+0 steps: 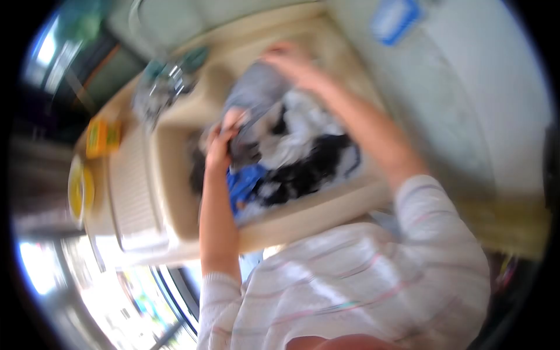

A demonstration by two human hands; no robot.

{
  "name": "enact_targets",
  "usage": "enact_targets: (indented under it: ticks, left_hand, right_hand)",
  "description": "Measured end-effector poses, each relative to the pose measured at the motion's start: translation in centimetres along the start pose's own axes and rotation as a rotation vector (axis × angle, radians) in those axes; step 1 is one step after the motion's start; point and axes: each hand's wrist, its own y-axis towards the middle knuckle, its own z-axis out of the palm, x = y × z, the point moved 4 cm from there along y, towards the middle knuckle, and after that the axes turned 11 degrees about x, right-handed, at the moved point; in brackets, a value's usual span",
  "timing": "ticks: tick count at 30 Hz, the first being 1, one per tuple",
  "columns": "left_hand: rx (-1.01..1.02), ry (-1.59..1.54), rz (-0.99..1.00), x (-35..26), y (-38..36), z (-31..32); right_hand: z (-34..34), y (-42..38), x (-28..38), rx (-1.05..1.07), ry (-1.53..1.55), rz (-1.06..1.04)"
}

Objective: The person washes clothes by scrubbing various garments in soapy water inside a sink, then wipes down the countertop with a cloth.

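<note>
Grey cloth [256, 87] is what both your hands are on, stretched across the far end of a beige sink [175, 198] that is packed with laundry. Your left hand [220, 143] is closed around the near edge of the cloth, where it bunches over the heap; your right hand [291, 61] lies on its far end, close to the sink's far rim, though motion blur keeps you from telling whether those fingers are gripping or only pressing flat. The hands are well apart, with the cloth between them. Beneath and to the right lie a black-and-white garment [309, 157] and a blue piece [245, 184], the blue one nearest you. Judging by this, you are in the middle of lifting or spreading one item out of the pile; the next move would call for a firm hold at both ends, so the wet cloth comes free without dragging its neighbours along. The tap [166, 84] stands at the far left corner, with a ribbed drainboard [131, 186] and a yellow object [102, 137] further left on the worktop [466, 105]. A blue thing [395, 18] rests at the far right; no writing on it, or anywhere, can be read.
</note>
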Motion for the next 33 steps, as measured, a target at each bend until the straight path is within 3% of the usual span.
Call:
enact_targets:
  ticks: [2, 3, 4, 5, 6, 7, 8, 9, 11, 12, 15, 17, 18, 19, 20, 22, 23, 24, 25, 27, 29, 31, 32, 33]
  left_hand:
    - [-0.106, -0.073, 0.01, 2.4, 1.5, -1.5]
    - [-0.142, -0.066, -0.041, 4.3, 1.4, -1.6]
    - [-0.136, 0.108, -0.093, 6.6, 1.8, -2.5]
    - [-0.11, 0.284, -0.144, 8.6, 2.2, -3.2]
    - [-0.121, 0.348, -0.175, 9.2, 1.6, -2.7]
    - [-0.12, 0.409, -0.206, 9.4, 1.1, -1.9]
    - [-0.126, 0.465, -0.278, 10.1, 0.0, -1.4]
    - [-0.135, 0.395, -0.332, 11.6, -0.2, -1.9]
    - [-0.152, 0.27, -0.412, 13.8, -0.1, -3.3]
    - [-0.156, 0.176, -0.378, 13.2, -0.3, -3.2]
    - [-0.2, -0.171, -0.325, 11.7, -0.7, -3.1]
    - [-0.261, -0.508, -0.366, 11.4, -0.2, -3.2]
    - [-0.186, -0.602, -0.356, 9.6, -0.5, -1.9]
    - [-0.102, -0.743, -0.318, 10.6, 0.2, -2.0]
    - [-0.041, -0.464, -0.125, 9.1, -0.6, -1.2]
    - [-0.173, -0.311, -0.01, 8.1, -1.5, -0.6]
    - [-0.373, -0.443, -0.086, 9.8, -1.3, -1.5]
    - [-0.578, -0.582, -0.158, 12.4, -1.1, -3.0]
    - [-0.647, -0.622, -0.257, 13.1, -1.0, -3.4]
    - [-0.605, -0.613, -0.378, 13.4, -0.7, -3.5]
    - [-0.464, -0.568, -0.395, 13.5, 0.2, -4.3]
    - [-0.195, 0.039, -0.193, 14.2, 0.5, -6.1]
    - [-0.14, 0.315, -0.057, 14.4, 0.4, -6.9]
    - [-0.234, -0.151, -0.298, 13.1, -0.3, -5.4]
  right_hand:
    - [-0.9, -0.7, -2.9, 0.13, -0.092, 0.221]
    - [-0.9, -0.7, -6.1, 0.153, -0.248, 0.156]
    - [0.3, -0.2, -10.0, 0.169, -0.4, 0.065]
    - [2.4, 0.0, -13.6, 0.225, -0.401, 0.136]
    - [4.8, -1.1, -16.0, 0.187, -0.72, 0.109]
    - [7.7, -3.2, -15.8, 0.167, -0.965, 0.286]
    - [9.2, -4.2, -17.5, 0.24, -1.007, 0.338]
    - [10.2, -4.9, -19.2, 0.289, -1.074, 0.374]
    - [10.1, -3.4, -23.7, 0.324, -0.893, 0.431]
    - [10.3, -2.5, -23.8, 0.331, -0.802, 0.455]
    - [10.2, -0.5, -20.2, 0.516, -0.975, 0.648]
    - [11.1, -1.9, -16.8, 0.281, -0.742, 0.251]
    - [12.4, -3.6, -12.0, 0.299, -0.644, 0.264]
    - [14.4, -5.4, -9.8, 0.217, -0.608, -0.103]
    - [16.3, -7.1, -6.9, 0.219, -0.565, -0.227]
    - [17.4, -6.0, -8.7, 0.171, -0.571, -0.165]
    - [17.7, -5.0, -9.8, 0.149, -0.572, -0.134]
    - [16.6, -2.9, -11.4, 0.125, -0.517, 0.045]
    - [15.9, -0.6, -15.1, 0.13, -0.631, 0.069]
    - [14.8, -0.5, -13.9, 0.011, -0.734, 0.079]
    - [15.9, -2.8, -11.5, 0.008, -0.705, -0.06]
    - [18.1, -6.6, -9.1, 0.037, -0.51, -0.307]
    - [17.5, -6.1, -10.7, 0.072, -0.539, -0.158]
    - [16.4, -5.2, -12.7, 0.105, -0.564, -0.012]
